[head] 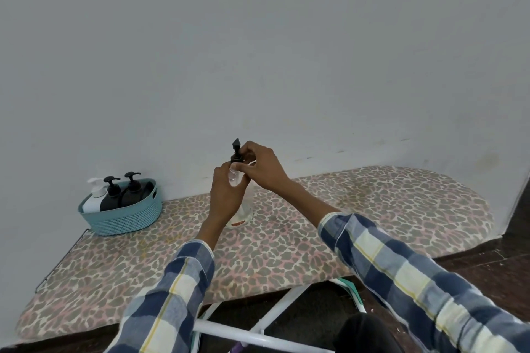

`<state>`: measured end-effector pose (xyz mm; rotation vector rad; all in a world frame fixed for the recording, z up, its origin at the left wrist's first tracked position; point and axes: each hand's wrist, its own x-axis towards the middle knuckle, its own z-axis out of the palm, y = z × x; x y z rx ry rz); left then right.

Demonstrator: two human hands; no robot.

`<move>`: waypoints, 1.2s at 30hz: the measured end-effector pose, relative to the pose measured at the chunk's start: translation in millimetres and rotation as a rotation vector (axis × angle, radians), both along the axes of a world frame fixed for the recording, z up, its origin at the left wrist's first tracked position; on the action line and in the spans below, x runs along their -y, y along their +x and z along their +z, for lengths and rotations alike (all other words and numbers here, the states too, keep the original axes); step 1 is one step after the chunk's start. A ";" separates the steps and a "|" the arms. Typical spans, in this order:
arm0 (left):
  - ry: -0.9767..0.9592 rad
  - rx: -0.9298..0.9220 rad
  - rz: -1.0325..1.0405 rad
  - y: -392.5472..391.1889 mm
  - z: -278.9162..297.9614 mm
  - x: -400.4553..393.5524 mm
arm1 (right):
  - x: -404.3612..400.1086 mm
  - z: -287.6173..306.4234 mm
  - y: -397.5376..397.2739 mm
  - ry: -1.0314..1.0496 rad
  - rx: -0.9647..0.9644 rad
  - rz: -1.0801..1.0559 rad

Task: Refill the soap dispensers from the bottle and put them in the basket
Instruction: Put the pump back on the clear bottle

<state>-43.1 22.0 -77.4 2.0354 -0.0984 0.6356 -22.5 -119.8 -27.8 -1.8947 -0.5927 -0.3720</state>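
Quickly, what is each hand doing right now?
Left hand: grips the clear dispenser by its body.
Right hand: pinches the black pump on top.

Clear dispenser [243,210] w/ black pump [236,152] stood upright mid-board, partly hidden. Teal woven basket [126,216] sat at far left by the wall — held 3 dispensers, one white [93,200], two black [112,200] [132,195], all leaning.

Leopard-print ironing board [315,238] carries a teal basket [123,216] and clear dispenser [243,213].
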 end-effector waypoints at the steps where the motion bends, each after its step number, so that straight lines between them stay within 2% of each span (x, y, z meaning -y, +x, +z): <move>1: -0.010 0.002 0.005 1.3 -1.0 -3.0 | -3.4 1.3 0.8 -0.018 0.008 0.005; 11: -0.092 -0.003 -0.013 4.3 -4.6 -23.2 | -20.6 10.4 7.1 -0.277 0.065 0.014; 21: -0.108 0.003 -0.031 4.4 -5.4 -22.4 | -23.1 8.4 12.8 -0.188 0.005 -0.048; 29: -0.122 -0.020 -0.011 9.1 -5.3 -23.3 | -19.2 14.1 10.9 -0.200 -0.098 0.077; 36: -0.107 -0.039 -0.013 14.0 -6.8 -29.3 | -28.5 13.6 17.2 -0.200 -0.126 -0.030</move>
